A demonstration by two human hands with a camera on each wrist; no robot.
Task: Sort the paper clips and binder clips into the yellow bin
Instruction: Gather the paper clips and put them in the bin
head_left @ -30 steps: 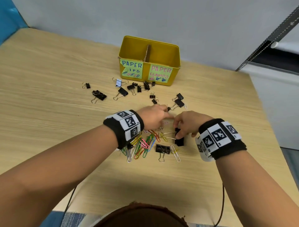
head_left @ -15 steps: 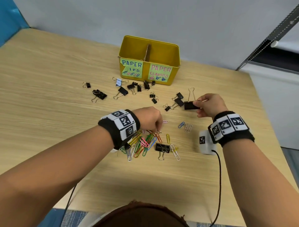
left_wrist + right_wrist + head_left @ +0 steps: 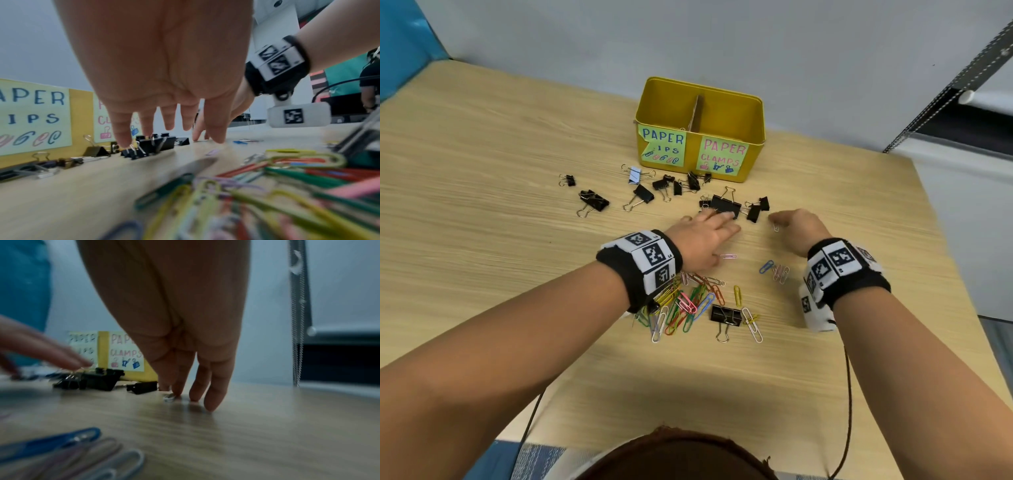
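Fingers (image 3: 123,129) on the left hand (image 3: 702,236) are stretched out and spread a bit, tips resting on a big black binder clip (image 3: 726,205) out on the bench (image 3: 482,240), not curled round it. Further left there's a loose scatter of smaller binder clips (image 3: 594,202). Under that wrist sits a messy pile of coloured paper clips (image 3: 688,305) with another binder clip (image 3: 726,315) beside it. Behind it all is the yellow bin (image 3: 700,130), split in two, with labels reading PAPER ..IPS on the left half and PAPER CLAMPS on the right; can't see into it. Over on the right, the right hand (image 3: 796,229) has its fingers (image 3: 216,386) pointing down close together, tips on the bench touching a small silver paper clip (image 3: 776,227). Can't tell if it's actually pinched. A blue paper clip (image 3: 766,266) lies just beside that wrist.
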